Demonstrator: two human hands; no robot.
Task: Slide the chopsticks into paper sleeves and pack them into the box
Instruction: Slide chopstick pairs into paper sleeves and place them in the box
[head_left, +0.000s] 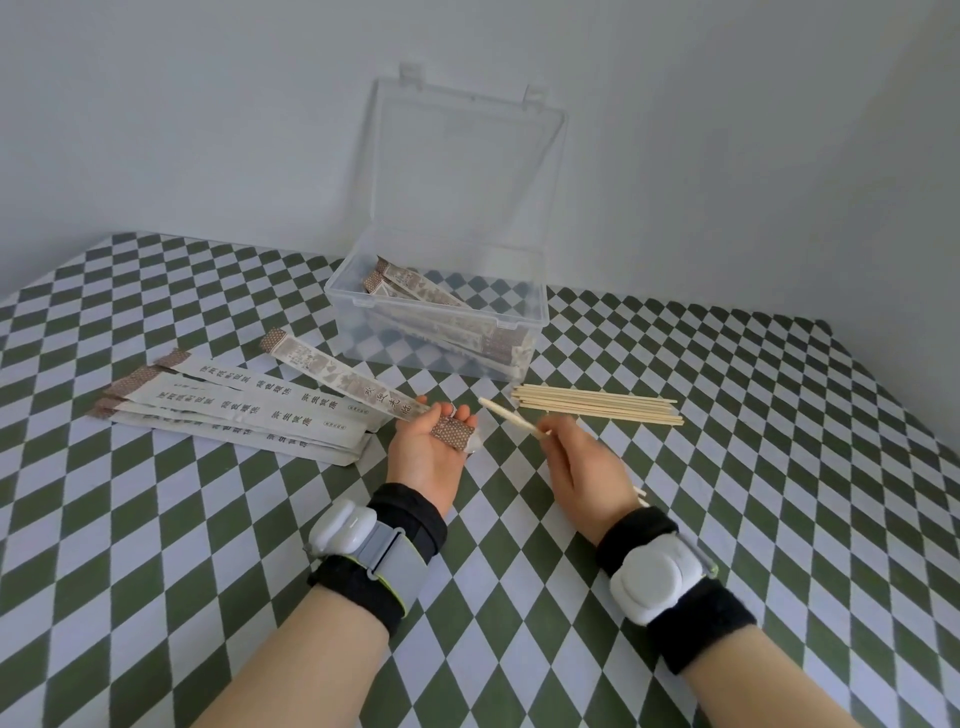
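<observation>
While the left hand (427, 453) lies palm-up and loosely cupped, a printed paper sleeve (343, 375) rests across its fingers, the brown patterned end on the palm and the rest slanting up and left over the table (727, 519). The right hand (574, 470), just beside it, pinches a pale wooden chopstick (506, 414) whose tip points toward the sleeve's near end without touching it. Beyond the right hand lies a flat bundle of loose chopsticks (597, 406), thin and straight. Left of the left hand sits a fanned stack of empty sleeves (234, 415), white with dark lettering. Behind, a clear plastic box (441, 312), lid upright, holds several filled sleeves (415, 291). The cloth is a green-and-white diamond check.
</observation>
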